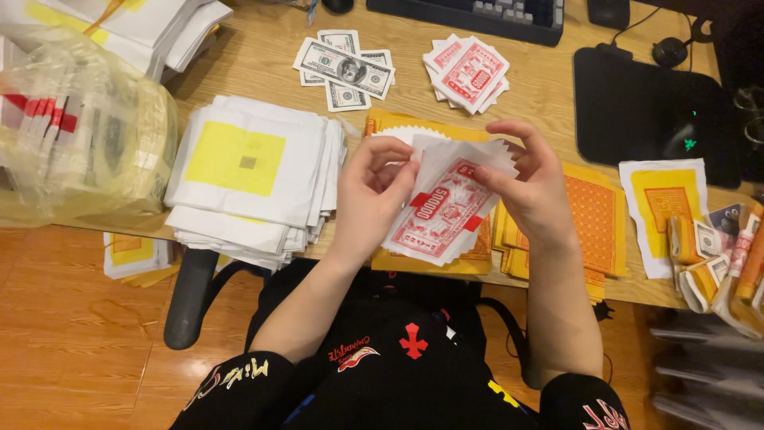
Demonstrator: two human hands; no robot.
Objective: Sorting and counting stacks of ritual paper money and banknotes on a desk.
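Observation:
Both hands hold a small bundle of papers above the desk's front edge: a red-and-white printed note (439, 213) lies on top, and white sheets with zigzag edges (446, 148) fan out behind it. My left hand (371, 191) grips the bundle's left side, thumb and fingers pinching the white sheets. My right hand (535, 188) holds the right side, fingertips curled over the top edge. Under the bundle lies a stack of yellow-orange paper (430, 263).
A thick pile of white sheets with yellow squares (248, 177) sits to the left, a plastic bag of paper bundles (79, 135) beyond it. Green banknote-like papers (344, 70) and red notes (469, 73) lie farther back. Orange sheets (595, 219), rolled bundles (720, 267), mouse pad (649, 111) and keyboard (477, 16) sit right and behind.

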